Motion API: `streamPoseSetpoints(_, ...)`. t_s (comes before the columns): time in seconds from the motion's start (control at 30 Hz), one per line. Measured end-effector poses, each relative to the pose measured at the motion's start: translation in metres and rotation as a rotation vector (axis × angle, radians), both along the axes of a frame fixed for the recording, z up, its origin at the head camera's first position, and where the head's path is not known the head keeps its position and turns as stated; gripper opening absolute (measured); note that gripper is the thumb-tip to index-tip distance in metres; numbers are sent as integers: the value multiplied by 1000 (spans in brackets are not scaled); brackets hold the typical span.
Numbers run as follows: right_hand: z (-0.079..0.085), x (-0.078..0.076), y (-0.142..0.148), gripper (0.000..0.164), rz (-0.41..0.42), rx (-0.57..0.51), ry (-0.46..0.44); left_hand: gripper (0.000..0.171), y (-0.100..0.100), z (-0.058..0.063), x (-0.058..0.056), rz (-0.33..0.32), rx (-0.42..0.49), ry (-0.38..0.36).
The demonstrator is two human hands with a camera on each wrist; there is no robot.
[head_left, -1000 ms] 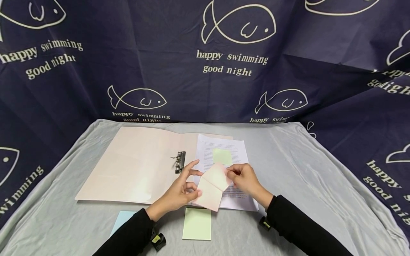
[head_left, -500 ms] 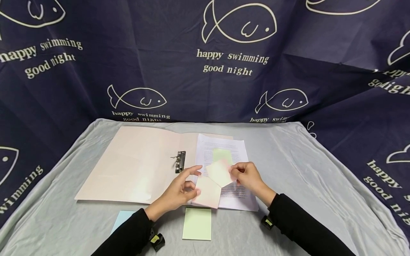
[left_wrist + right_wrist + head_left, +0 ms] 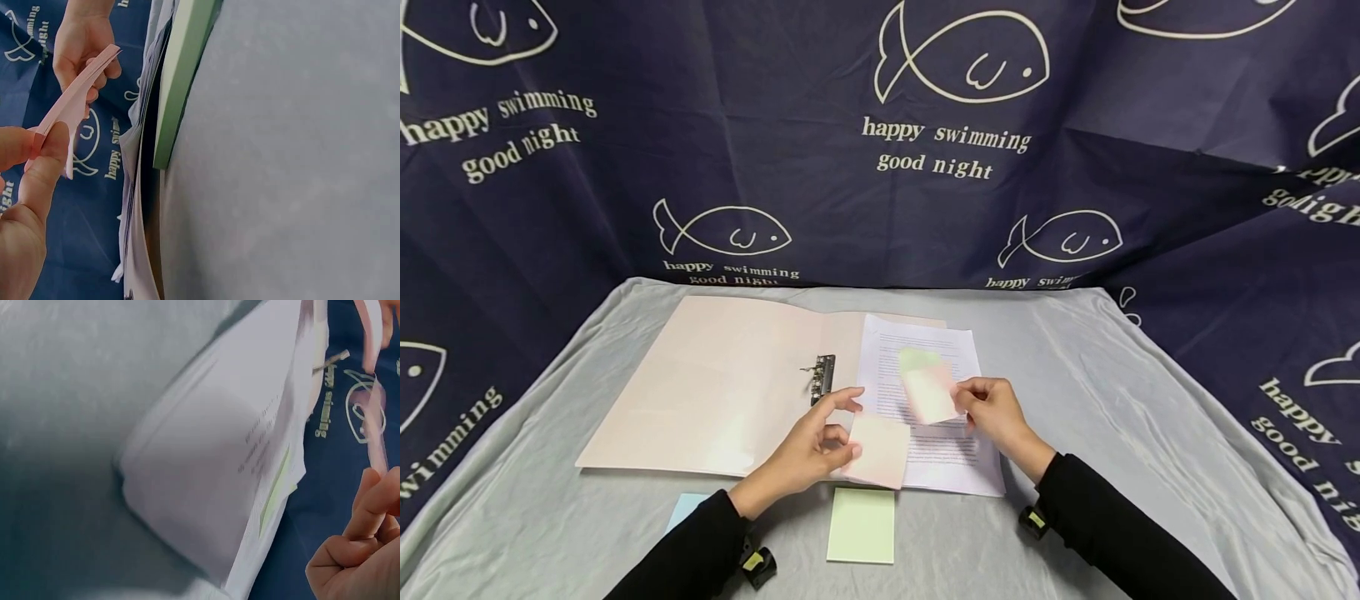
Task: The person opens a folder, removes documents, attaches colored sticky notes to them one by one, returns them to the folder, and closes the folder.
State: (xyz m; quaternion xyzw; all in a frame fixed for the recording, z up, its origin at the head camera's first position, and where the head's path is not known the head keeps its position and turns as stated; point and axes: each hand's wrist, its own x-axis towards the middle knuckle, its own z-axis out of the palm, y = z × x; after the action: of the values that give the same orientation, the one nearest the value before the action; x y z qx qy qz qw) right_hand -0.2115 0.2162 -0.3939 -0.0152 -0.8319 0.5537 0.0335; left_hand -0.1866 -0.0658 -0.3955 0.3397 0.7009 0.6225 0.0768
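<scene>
Plainly readable on the dark blue cloth (image 3: 820,150) behind the desk (image 3: 1045,358) are the words "happy swimming" and "good night", repeated in pale letters beneath outlined fish; some of these lines are cut off at the frame edges or broken by folds. In front, the left hand (image 3: 808,450) has its grip pinching a pink sticky pad (image 3: 880,452) by its left side, thumb and finger pressed on it. The right hand (image 3: 997,410) pinches a single pink sheet (image 3: 932,393) at its right edge, held above the printed pages (image 3: 951,468), apart from the pad and partly covering, from the head camera, a light green note (image 3: 916,359) on the top page. Rows of print run across that page, too small to make out. Beneath the pages spreads a pale pink folder (image 3: 700,383) with a metal clip (image 3: 823,375) near its fold. Nearer the person lie a light green pad (image 3: 861,527) and, partly behind the left sleeve (image 3: 688,550), a light blue piece (image 3: 685,508).
</scene>
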Motion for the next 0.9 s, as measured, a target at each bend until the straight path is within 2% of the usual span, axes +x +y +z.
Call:
streamPoseSetpoints(0.13,2,-1,5,17,-34,-36,-12,65,-6,-2,0,9,-13,-7)
streamPoseSetpoints(0.3,2,-2,5,19,-9,-36,-18,69,-12,-18,-8,28,-25,-19)
streamPoseSetpoints(0.37,1,-3,4,18,-5,-20,-8,70,-14,-25,-11,30,-30,-27)
streamPoseSetpoints(0.47,0,-3,2,15,16,45,47,67,-17,-28,-11,27,-27,-31)
streamPoseSetpoints(0.57,-3,-4,2,9,68,230,218,65,-21,-27,-9,16,-18,-24)
streamPoseSetpoints(0.67,-5,-6,1,6,127,529,502,63,-28,-26,-6,-6,-20,-20)
streamPoseSetpoints(0.73,-7,-8,1,9,148,726,696,61,-33,-26,-3,-24,-31,-22)
streamPoseSetpoints(0.8,-9,-10,2,13,170,881,852,60,-40,-25,1,-39,-45,-32)
streamPoseSetpoints(0.9,-11,-12,3,16,205,1011,968,56,-51,-25,8,-56,-61,-63)
